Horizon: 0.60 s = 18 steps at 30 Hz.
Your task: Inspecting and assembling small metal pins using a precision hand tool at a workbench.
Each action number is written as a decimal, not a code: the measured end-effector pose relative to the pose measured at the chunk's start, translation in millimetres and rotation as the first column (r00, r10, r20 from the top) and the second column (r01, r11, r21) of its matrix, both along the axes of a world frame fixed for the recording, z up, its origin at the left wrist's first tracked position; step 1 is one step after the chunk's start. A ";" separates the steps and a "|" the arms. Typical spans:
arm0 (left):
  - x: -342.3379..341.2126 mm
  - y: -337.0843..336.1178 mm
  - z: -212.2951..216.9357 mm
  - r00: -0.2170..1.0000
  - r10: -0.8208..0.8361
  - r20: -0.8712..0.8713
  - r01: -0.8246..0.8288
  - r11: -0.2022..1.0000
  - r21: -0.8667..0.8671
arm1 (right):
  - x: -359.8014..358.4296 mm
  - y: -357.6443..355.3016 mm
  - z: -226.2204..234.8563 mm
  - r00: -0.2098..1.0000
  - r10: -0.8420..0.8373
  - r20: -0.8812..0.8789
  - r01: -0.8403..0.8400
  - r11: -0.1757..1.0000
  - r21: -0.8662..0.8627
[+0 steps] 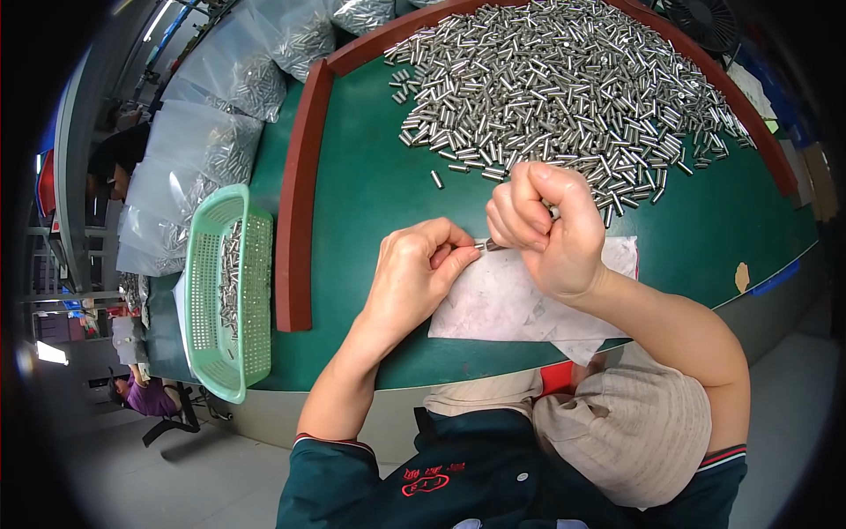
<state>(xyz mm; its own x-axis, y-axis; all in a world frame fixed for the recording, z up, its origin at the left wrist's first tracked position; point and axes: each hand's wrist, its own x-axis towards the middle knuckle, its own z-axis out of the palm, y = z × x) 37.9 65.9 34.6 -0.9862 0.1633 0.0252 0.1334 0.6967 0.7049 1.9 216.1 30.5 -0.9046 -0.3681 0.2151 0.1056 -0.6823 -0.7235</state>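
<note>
My left hand [410, 273] pinches a small, shiny metal pin [480, 247] between thumb and fingertips. To its right, my right hand [555, 234] is closed in a fist around something mostly hidden by the fingers. A short, dark metal end [494, 246] sticks out from that fist and meets the pin, or comes very close to it. Both hands are above a stained, whitish cloth [507, 304] spread on the green tabletop [370, 159]. Just beyond them lies a large heap of metal pins [564, 97], with a single loose pin [437, 180] at its near left edge.
Red-brown wooden strips [300, 203] border the work area. Left of them stands a light green perforated basket [256, 300] with pins inside. Several clear bags of pins [233, 141] line the far left. A black fan [701, 22] sits at the back right. Another person [152, 397] is far off at the left.
</note>
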 end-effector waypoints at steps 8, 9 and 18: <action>-5.5 -14.2 8.1 0.932 -0.028 0.360 -0.222 0.743 0.632 | -4.8 5.3 5.6 0.999 0.035 -0.001 -0.035 0.998 -0.051; -8.9 -20.6 6.1 0.904 -0.151 0.400 -0.259 0.548 0.795 | -6.4 8.1 6.2 0.999 0.042 -0.001 -0.042 0.997 -0.064; -15.8 -36.9 -0.6 0.852 -0.290 0.435 -0.405 0.159 0.900 | -8.1 12.9 8.4 0.997 0.040 0.065 -0.032 0.993 -0.117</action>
